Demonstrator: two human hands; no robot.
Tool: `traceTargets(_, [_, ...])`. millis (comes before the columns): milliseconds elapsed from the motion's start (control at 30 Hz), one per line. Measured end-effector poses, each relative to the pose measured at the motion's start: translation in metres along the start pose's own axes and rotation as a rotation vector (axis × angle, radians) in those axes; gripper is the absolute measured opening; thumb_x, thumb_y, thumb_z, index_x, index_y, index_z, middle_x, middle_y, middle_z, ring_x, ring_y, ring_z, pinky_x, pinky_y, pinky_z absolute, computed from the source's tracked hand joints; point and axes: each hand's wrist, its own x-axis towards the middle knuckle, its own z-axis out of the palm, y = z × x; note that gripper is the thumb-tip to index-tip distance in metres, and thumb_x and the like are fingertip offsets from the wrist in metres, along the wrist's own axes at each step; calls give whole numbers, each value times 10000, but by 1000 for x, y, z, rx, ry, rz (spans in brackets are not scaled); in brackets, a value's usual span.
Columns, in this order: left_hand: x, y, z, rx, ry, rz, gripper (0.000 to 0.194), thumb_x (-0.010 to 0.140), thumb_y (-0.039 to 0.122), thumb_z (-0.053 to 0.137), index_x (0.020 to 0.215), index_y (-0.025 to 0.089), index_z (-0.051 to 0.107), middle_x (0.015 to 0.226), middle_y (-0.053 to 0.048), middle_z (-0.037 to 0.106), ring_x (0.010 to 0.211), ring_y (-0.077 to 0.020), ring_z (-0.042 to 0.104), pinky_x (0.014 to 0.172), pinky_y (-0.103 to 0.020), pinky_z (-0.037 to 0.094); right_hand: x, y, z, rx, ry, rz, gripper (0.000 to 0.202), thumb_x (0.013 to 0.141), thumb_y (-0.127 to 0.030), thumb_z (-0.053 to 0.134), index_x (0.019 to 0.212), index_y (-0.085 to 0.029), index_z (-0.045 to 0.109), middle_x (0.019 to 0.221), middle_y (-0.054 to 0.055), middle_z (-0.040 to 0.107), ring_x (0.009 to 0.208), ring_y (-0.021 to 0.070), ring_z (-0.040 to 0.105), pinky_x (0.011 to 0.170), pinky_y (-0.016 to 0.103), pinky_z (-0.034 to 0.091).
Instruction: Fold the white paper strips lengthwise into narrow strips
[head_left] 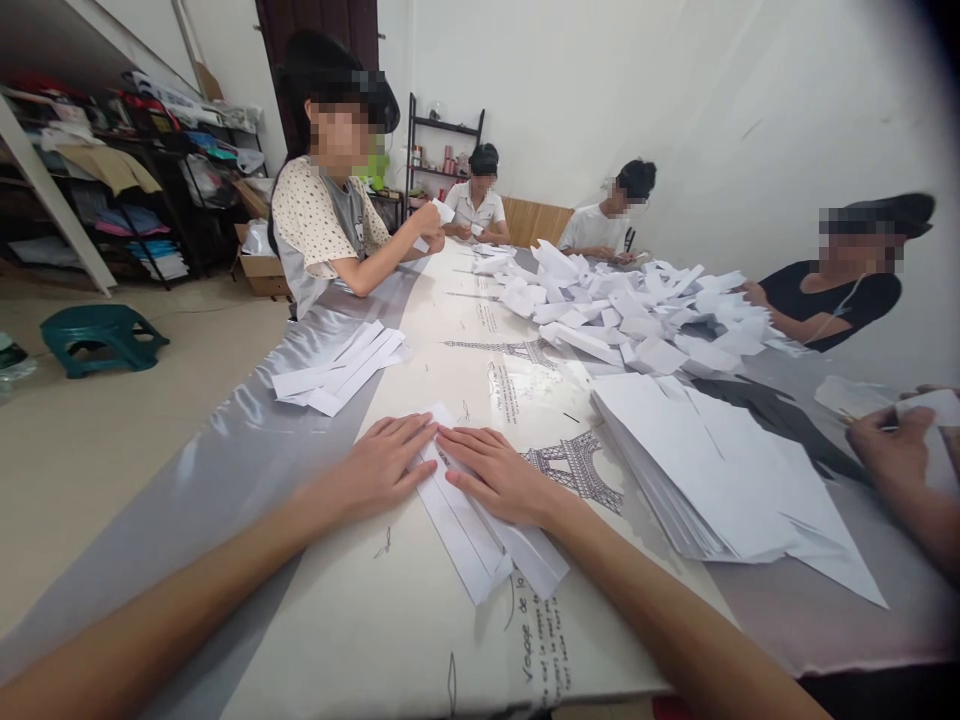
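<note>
Folded white paper strips (469,545) lie on the printed tablecloth (352,620) right before me, fanned apart at their near ends. My left hand (386,465) rests flat over their left side near the far end, fingers spread. Beside it my right hand (499,470) lies flat on the same paper, with the fingertips of both hands almost meeting. Neither hand is wrapped round anything. Part of the paper is hidden under the fingers. To the left, past my left hand, is a small pile of folded white strips (341,368).
A thick stack of white sheets (720,470) lies to the right. Behind it rises a large heap of folded paper (637,310). Another person's hands (900,440) hold paper at the right edge. Several people sit round the table. A green stool (105,335) stands on the floor at left.
</note>
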Motion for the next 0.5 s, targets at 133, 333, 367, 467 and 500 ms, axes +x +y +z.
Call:
traceTargets(133, [4,0,-4,19,-13,14,556,1076,492,298,1518,178,425,1551,-129,464,1434,-272,413,1171,-456,306,0,1,2,-5,20,-1,517,1088,-499,298,1531,-260,418,1595,45,433,1474,237,374,1205,488,300])
traceTargets(333, [6,-3,-1,-5,-72,-10,626,1068,563,258,1558,186,356,1642,-114,320,1511,-280,296,1231,-486,199,1,1,5,-12,38,-10,508,1084,-485,331,1529,-259,429,1585,52,446,1472,247,380,1202,499,314])
traceTargets(367, [6,-4,-1,-10,-81,-5,625,1068,568,250,1564,199,344,1647,-107,311,1511,-271,299,1238,-484,181,2,1,4,-6,37,-12,507,1084,-481,334,1528,-256,433,1591,54,437,1474,250,380,1202,508,315])
traceTargets(467, [7,-8,-1,-13,-73,7,605,1075,561,231,1560,219,348,1635,-97,340,1504,-250,318,1247,-483,145,1,2,-1,51,50,-3,471,1099,-420,296,1482,-247,508,1556,52,487,1461,236,410,1201,517,332])
traceTargets(500, [7,-9,0,-14,-71,9,598,1079,553,222,1557,220,354,1631,-95,348,1503,-246,320,1248,-484,139,1,3,-2,84,57,2,462,1103,-395,283,1448,-245,550,1523,49,528,1447,224,434,1199,510,345])
